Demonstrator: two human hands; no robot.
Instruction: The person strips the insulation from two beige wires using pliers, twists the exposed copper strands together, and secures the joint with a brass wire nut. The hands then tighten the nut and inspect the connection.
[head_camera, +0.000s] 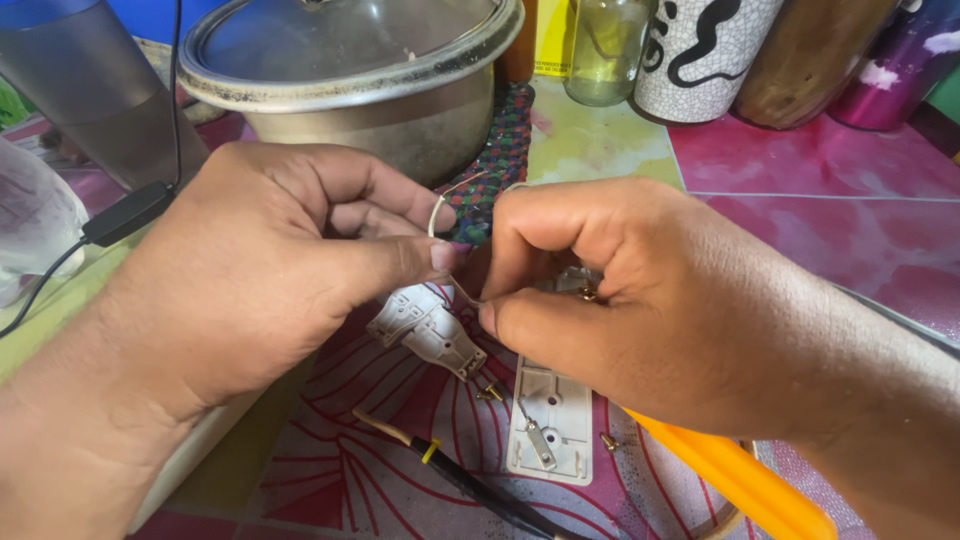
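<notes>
My left hand (250, 270) and my right hand (620, 290) meet at the centre and pinch a thin bare wire (437, 212) that curves up between the fingertips. Below them on the patterned cloth (330, 480) lie white plastic parts of an opened electrical plug: a small angled piece (428, 335) and a flat base plate (550, 420) with metal contacts. A small brass screw (608, 440) rests beside the plate. A black cable with a yellow band (450, 465) runs across the cloth near the plate.
A metal pot with a glass lid (350, 70) stands behind my hands. Bottles and a patterned white jar (700, 50) line the back. An orange handle (730, 480) lies at the lower right. A black cord (120, 215) crosses the left.
</notes>
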